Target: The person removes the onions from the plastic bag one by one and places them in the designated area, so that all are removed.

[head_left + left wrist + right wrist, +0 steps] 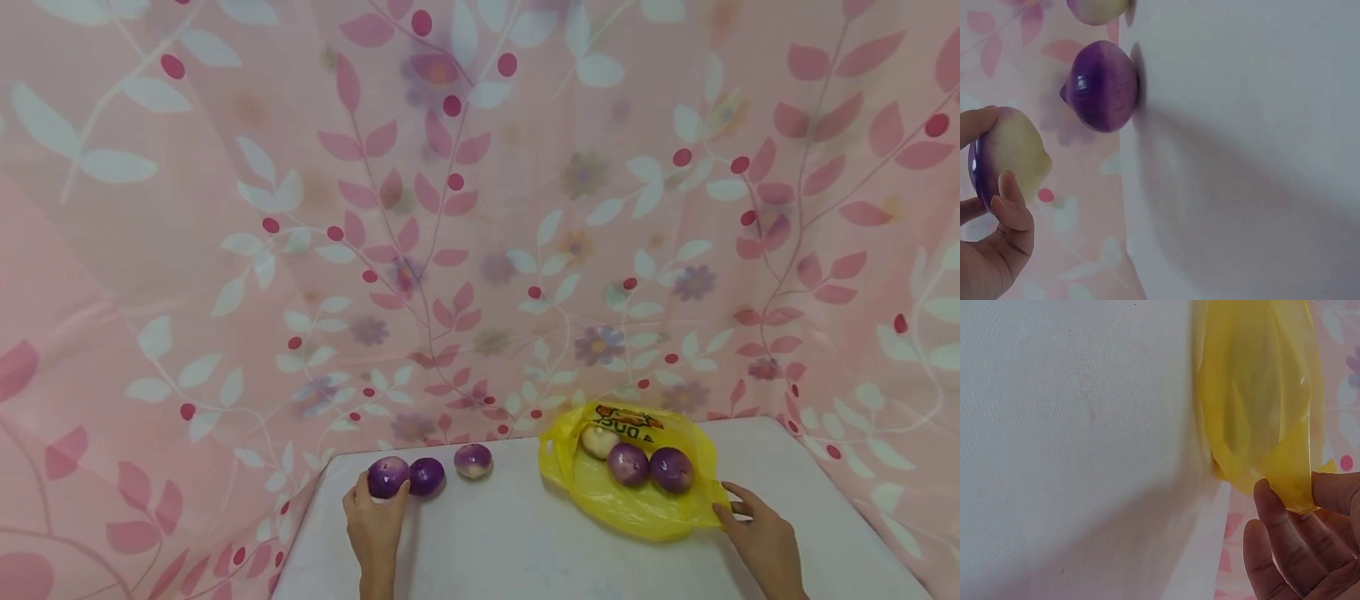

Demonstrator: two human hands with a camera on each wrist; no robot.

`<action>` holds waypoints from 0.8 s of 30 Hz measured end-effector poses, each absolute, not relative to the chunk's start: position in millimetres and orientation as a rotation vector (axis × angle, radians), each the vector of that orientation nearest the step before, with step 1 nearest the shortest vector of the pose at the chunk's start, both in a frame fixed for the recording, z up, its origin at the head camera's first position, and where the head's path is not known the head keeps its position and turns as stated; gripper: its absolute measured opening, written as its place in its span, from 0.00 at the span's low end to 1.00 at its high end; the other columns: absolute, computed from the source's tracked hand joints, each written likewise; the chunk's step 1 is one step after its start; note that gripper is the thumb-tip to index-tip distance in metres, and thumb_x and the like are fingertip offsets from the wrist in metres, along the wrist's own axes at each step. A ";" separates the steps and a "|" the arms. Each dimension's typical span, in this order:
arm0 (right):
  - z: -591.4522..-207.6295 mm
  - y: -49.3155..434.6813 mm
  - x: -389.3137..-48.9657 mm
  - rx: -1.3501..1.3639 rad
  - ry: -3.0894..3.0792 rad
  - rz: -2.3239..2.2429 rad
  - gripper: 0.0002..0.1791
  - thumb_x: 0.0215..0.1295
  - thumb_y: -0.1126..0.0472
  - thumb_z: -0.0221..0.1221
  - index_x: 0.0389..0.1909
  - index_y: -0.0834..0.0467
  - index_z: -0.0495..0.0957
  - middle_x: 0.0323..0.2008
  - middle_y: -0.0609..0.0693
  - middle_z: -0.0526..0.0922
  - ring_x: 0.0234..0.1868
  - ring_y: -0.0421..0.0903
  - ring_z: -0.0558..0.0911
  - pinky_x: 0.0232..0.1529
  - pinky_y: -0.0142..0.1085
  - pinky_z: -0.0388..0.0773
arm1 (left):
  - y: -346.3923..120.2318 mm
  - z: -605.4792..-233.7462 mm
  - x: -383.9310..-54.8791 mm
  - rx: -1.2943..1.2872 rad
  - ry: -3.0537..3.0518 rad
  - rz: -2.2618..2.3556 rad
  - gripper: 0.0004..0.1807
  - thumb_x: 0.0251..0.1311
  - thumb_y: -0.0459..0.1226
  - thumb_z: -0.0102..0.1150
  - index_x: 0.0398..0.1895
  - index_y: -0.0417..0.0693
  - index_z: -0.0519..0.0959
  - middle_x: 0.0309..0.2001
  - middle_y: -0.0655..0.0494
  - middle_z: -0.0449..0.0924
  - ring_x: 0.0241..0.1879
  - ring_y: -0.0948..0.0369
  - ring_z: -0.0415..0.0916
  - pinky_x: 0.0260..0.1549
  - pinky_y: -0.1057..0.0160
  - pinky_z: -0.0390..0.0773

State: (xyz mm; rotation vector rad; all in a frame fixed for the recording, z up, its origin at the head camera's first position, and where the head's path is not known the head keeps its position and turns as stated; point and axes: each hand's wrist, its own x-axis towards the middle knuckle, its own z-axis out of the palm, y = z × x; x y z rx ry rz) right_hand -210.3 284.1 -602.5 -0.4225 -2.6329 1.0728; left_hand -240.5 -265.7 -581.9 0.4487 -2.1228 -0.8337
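Note:
My left hand (pixel 375 521) grips a purple-and-cream turnip (pixel 388 475) between thumb and fingers at the table's left. In the left wrist view, this held turnip (pixel 1016 153) is raised off the white surface, its cream pointed end showing. A darker purple turnip (pixel 427 477) sits just right of it, and another turnip (pixel 473 461) lies farther right. My right hand (pixel 763 533) pinches the edge of a yellow plastic bag (pixel 626 512) between thumb and fingers. Inside the bag's wide mouth lie a mostly cream turnip (pixel 600 442) and two purple ones (pixel 628 464).
A white-covered table (pixel 525 550) holds everything, its back edge against a pink curtain (pixel 480 250) printed with leaves and flowers. The same cloth hangs at both sides. Dark print marks the bag's far side.

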 end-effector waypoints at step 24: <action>-600.4 285.8 -206.4 -0.415 -2.648 1.073 0.28 0.63 0.56 0.65 0.59 0.67 0.74 0.38 0.66 0.85 0.32 0.57 0.86 0.39 0.57 0.78 | -305.2 -606.0 -252.1 0.628 -2.380 -0.843 0.39 0.48 0.44 0.75 0.60 0.34 0.70 0.49 0.24 0.69 0.43 0.28 0.74 0.40 0.34 0.73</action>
